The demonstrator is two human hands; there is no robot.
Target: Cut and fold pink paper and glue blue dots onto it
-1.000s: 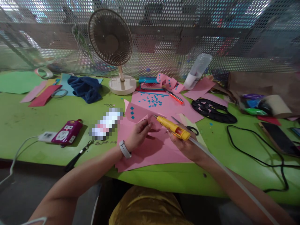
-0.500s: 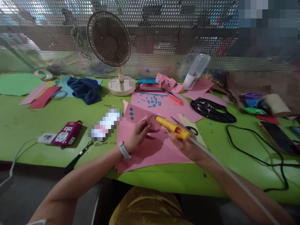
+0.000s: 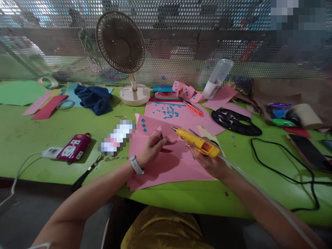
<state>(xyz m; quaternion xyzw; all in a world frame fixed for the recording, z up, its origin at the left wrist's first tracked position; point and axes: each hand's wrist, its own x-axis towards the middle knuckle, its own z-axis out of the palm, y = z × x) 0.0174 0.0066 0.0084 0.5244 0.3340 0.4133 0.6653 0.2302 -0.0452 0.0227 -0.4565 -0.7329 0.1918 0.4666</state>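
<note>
Gripping a glue gun (image 3: 197, 141) over here: that's the right hand (image 3: 209, 162), fingers wrapping around the body and the nozzle pointing at the left hand (image 3: 153, 145) without touching it. The gun is hanging over the pink sheet (image 3: 166, 173), nearer than the fan (image 3: 123, 48) and off to its right, with a pale cord (image 3: 275, 204) trailing from its back end toward the near right.

The left hand is curling, thumb coming in against the fingers, right at the near end of a pink strip (image 3: 150, 126). Can't tell if it's actually pinching it, the fingers are hiding that bit. The strip is sitting nearer than the fan and a little to its right, showing three blue diamonds (image 3: 144, 125). A white band (image 3: 136, 165) is wrapping the left wrist.

Scissors (image 3: 215, 142) are poking out from behind the gun, mostly hidden. Just right of the fan's base and a bit nearer, loose blue bits (image 3: 169, 112) are lying scattered on more pink paper. Farther right of the fan, a bottle (image 3: 218, 77) is leaning and a black palette (image 3: 236, 122) is lying nearer. Left of the fan, a blue cloth (image 3: 94, 99) is lying crumpled on the green table (image 3: 23, 135).
</note>
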